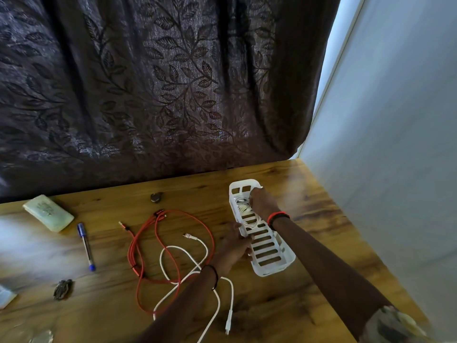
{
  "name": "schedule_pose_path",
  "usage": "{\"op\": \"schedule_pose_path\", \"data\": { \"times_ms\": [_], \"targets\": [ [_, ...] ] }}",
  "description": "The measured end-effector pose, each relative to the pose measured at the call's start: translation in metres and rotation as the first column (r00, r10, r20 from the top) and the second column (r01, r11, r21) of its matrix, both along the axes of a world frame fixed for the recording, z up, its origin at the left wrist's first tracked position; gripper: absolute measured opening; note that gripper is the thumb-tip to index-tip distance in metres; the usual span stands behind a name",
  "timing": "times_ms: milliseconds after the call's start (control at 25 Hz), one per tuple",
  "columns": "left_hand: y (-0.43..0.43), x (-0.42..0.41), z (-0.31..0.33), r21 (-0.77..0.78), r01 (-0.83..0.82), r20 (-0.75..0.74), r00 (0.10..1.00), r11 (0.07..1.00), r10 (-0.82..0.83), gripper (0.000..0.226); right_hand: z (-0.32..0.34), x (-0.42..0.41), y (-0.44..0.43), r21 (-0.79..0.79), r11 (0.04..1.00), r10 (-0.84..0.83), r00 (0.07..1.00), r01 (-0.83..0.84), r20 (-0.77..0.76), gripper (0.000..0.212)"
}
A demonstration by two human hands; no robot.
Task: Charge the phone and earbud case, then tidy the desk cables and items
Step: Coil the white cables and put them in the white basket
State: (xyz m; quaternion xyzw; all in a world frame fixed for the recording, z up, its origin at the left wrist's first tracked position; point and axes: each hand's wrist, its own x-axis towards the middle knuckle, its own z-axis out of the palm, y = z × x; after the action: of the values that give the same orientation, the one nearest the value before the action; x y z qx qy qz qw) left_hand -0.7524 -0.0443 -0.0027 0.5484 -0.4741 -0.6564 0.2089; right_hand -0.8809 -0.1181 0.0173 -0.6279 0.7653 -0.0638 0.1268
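Both hands at white slotted plastic basket (272, 270), right side of wooden desk (284, 313).

Left hand (232, 246): fingers curled round the basket's near-left rim. Right hand (262, 201): reaches into the far end, fingertips on the coiled white cable (243, 209) inside; pinching or only pressing, cannot tell. Loose red cable (131, 253) and loose white cable (228, 318) lie tangled left of the basket. Blue pen (86, 246) and pale green pouch (48, 216) farther left; the pouch's print is unreadable.
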Motion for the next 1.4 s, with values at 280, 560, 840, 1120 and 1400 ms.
{"op": "schedule_pose_path", "data": {
  "times_ms": [280,560,840,1120,1400],
  "targets": [
    [0.0,0.002,-0.003,0.001,0.016,-0.021,1.0,1.0,-0.016,0.048,0.01,-0.003,0.0,0.025,0.999,0.036,0.999,-0.036,0.006,0.025],
    [0.0,0.003,0.001,-0.088,0.047,0.07,0.997,0.995,-0.041,0.048,0.03,0.002,-0.004,-0.043,0.997,0.064,0.997,-0.062,0.031,0.02],
    [-0.011,0.063,-0.007,-0.243,0.057,0.247,0.969,0.968,0.005,0.027,0.038,0.057,0.032,-0.321,0.94,0.156,0.981,-0.112,0.114,0.021],
    [-0.016,0.136,-0.031,-0.498,0.117,0.44,0.888,0.86,0.134,0.022,-0.036,0.12,0.067,0.042,0.988,0.138,0.971,-0.149,0.196,0.016],
    [-0.015,0.148,-0.02,-0.564,0.36,0.502,0.864,0.743,-0.038,0.045,-0.039,0.135,0.068,0.021,0.996,0.076,0.96,-0.085,0.271,0.016]
  ]
}}
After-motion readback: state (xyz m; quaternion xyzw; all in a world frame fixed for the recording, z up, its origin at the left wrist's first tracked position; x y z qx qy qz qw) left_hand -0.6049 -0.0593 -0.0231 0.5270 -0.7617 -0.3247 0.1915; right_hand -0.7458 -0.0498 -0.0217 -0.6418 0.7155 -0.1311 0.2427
